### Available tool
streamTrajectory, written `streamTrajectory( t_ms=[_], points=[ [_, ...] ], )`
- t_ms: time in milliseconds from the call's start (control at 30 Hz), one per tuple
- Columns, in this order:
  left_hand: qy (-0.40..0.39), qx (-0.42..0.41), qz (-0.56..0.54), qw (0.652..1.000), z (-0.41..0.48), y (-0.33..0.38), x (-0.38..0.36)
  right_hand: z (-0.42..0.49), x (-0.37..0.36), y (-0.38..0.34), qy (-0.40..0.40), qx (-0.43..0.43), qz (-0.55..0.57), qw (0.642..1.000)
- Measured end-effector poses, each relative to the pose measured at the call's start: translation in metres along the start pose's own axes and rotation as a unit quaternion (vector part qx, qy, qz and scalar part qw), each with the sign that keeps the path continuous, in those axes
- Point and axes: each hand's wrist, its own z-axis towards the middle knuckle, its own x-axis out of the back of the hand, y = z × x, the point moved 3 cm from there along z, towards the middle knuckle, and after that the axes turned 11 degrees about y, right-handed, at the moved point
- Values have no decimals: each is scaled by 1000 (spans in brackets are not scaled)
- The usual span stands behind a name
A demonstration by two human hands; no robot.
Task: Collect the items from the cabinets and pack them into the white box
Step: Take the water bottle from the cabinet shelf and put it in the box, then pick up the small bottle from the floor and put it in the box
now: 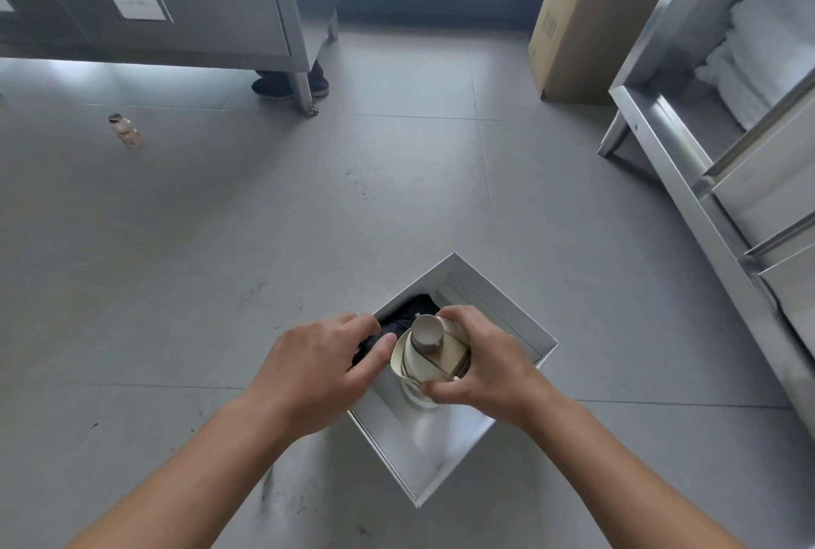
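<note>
As right hand [485,354] grips cream bottle [430,350], left hand [317,368] loose on cloth [410,315], cabinet [776,191] nearby.

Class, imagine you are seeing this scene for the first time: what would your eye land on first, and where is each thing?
The two hands at bottom centre: the right hand grips a cream bottle over the open white box on the floor, while the left hand reaches onto a dark cloth inside it. Next, a small bottle standing alone at far left.
</note>
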Motion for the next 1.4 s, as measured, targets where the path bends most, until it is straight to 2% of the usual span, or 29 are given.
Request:
streamTrajectory(
  t_ms=[233, 400, 533, 700, 1000, 1133, 1267, 1400],
  points=[
    [-8, -5, 31, 999, -1, -2, -4, 3, -1, 1, -4, -24, 4, 1000],
    [-6, 4, 58, 998, 1, -2, 6, 1, 7, -13, -37, -24, -23, 999],
    [22, 51, 35, 998, -3, -2, 54, -3, 54, -55, 7, -24, -35, 999],
    [55, 65, 42, 996, 11, 31, 194, -1, 165, -163, 27, 7, -81, 996],
    [167, 42, 64, 983, 65, 155, 561, 2, 412, -446, 104, 89, -99, 986],
    [208, 36, 56, 976, 63, 205, 702, -7, 515, -560, 123, 105, -98, 982],
    [223, 38, 46, 973, 42, 237, 787, -28, 577, -642, 142, 123, -80, 979],
    [216, 45, 64, 973, 13, 240, 819, -48, 584, -686, 146, 149, -74, 975]
  ],
)
